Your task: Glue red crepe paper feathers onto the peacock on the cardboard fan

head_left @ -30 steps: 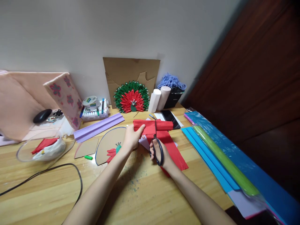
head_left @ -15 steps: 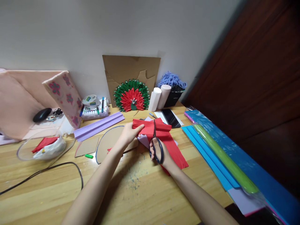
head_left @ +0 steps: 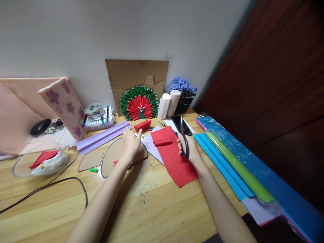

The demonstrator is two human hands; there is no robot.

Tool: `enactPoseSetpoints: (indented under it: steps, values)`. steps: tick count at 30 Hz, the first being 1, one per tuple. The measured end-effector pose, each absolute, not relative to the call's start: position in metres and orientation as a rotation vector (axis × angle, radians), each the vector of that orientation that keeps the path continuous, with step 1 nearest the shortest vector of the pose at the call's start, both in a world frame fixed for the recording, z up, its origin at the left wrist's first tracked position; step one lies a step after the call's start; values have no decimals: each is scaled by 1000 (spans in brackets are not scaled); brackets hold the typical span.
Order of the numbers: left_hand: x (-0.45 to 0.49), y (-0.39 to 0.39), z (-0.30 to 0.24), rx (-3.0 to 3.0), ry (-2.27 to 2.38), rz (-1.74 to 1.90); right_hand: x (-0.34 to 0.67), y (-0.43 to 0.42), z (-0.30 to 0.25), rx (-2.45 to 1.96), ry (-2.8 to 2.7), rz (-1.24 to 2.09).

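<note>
In my right hand [head_left: 191, 150] is a pair of scissors [head_left: 185, 145] with dark handles, its blades pointing up and away. Below it a large sheet of red crepe paper [head_left: 174, 162] lies on the table, with a small folded red strip [head_left: 162, 141] on its upper part. My left hand [head_left: 132, 143] is over the cardboard half-circle [head_left: 111, 155], fingers apart and holding nothing. Just beyond its fingertips lies a folded red crepe piece [head_left: 143, 125]. A sheet of lilac paper [head_left: 154, 148] shows beneath the red sheet.
A paper peacock [head_left: 140, 104] leans against cardboard [head_left: 136, 71] at the wall. Folded purple paper [head_left: 101, 138] and a marker box [head_left: 98, 123] lie left, near a clear bowl [head_left: 19, 165]. Blue paper [head_left: 222, 165] and a green roll [head_left: 238, 165] line the right edge. A black cable [head_left: 50, 182] crosses the left.
The red folded strip is cut in two. My left hand has released one piece beyond the half-circle and moved back; my right hand has lifted the scissors rightward, leaving the other piece on the sheet.
</note>
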State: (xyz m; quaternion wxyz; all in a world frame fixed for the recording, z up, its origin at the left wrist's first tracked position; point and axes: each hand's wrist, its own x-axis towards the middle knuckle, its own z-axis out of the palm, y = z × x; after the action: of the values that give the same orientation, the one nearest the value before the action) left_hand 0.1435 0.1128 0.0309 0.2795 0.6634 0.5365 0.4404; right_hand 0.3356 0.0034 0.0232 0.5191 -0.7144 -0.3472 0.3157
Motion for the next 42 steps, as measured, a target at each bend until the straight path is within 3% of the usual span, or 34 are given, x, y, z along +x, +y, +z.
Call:
enactPoseSetpoints:
  steps: [2, 4, 7, 10, 13, 16, 21, 27, 35, 42]
  values:
    - [152, 106, 22, 2089, 1510, 1183, 348, -3, 25, -1967, -1060, 500]
    - [163, 99, 18, 2334, 1293, 938, 357, -8, 23, -2192, -1205, 345]
    - [182, 92, 16, 2509, 1072, 558, 365, -11, 14, -2424, -1340, 304]
    - [190, 89, 19, 2536, 1076, 488, 371, -11, 5, -2509, -1428, 278]
    - [183, 83, 24, 2538, 1049, 505, 371, -10, 7, -2393, -1447, 163]
    - [165, 69, 30, 2570, 1009, 592, 357, -11, 23, -1998, -1546, 49]
    - [133, 45, 38, 2593, 947, 505, 314, -16, 41, -1413, -1864, 288]
    - [117, 42, 57, 2270, 697, 634, 299, -18, 25, -1344, -1725, 410]
    - [109, 53, 58, 2118, 693, 683, 294, -13, 14, -1193, -1485, 625]
    - [101, 50, 64, 2039, 765, 537, 288, -10, 12, -1255, -1425, 528]
